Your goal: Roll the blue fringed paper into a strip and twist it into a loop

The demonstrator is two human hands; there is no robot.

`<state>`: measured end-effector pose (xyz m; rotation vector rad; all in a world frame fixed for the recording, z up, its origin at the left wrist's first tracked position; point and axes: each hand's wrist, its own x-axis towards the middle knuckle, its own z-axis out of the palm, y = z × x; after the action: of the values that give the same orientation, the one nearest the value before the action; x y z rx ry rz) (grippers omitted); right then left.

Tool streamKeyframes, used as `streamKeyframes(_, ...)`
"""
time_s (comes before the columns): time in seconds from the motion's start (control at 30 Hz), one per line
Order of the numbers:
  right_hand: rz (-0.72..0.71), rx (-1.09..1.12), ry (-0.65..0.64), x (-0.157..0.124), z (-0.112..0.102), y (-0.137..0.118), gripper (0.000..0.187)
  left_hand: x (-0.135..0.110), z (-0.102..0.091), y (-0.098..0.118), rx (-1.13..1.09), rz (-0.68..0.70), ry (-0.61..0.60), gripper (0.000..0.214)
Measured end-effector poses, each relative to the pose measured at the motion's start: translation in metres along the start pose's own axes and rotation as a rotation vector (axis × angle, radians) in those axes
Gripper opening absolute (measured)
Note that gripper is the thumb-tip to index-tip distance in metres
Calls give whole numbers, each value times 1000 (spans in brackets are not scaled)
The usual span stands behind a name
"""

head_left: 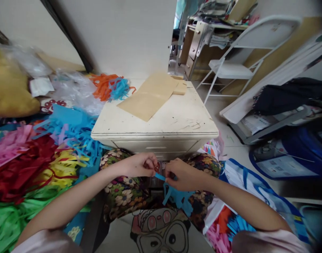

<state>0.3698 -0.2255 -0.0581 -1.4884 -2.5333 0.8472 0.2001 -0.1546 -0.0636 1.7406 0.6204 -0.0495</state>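
Observation:
Above my lap, a narrow blue paper strip (160, 176) stretches between my two hands. My left hand (140, 165) pinches its left end between thumb and fingertips. The fingers of my right hand (183, 174) are curled closed around the other end. Blue fringed paper (180, 202) hangs below my right hand and rests over my flowered trousers (124, 196). Something thin and reddish (158, 166) shows just behind the left fingertips, too small to make out.
In front stands a cream drawer cabinet (176, 121) bearing brown paper (149, 96) and orange and blue fringes (108, 86). Piles of coloured fringed paper (31, 165) lie at left. On the right are a bag (250, 175) with fringes, a blue bin (303, 151) and a white folding chair (232, 68).

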Motion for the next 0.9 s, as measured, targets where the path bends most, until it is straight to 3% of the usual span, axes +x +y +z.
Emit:
streamKeyframes(0.17, -8, -34, 38, 5, 7, 5, 10, -14, 6, 12, 361, 117, 183, 7)
streamKeyframes(0.27, -37, 16, -26, 6, 2, 7, 12, -22, 11, 15, 493, 131, 195, 8)
streamKeyframes(0.43, -88, 110, 13, 12, -6, 0, 20, -27, 10, 16, 521, 71, 185, 7)
streamKeyframes(0.67, -144, 277, 146, 36, 13, -9, 12, -28, -4, 21, 522, 89, 196, 5)
streamKeyframes(0.73, -129, 331, 186, 40, 15, -6, 14, -33, -20, 20, 531, 80, 202, 5)
streamKeyframes(0.8, -101, 371, 220, 40, 15, -1, 17, -40, -52, 17, 532, 74, 327, 7)
streamKeyframes(0.83, -82, 393, 230, 38, 14, 1, 19, -43, -74, 15, 519, 76, 460, 8)
streamKeyframes(0.9, -53, 453, 220, 33, 13, 6, 24, -48, -125, 6, 468, 96, 889, 10)
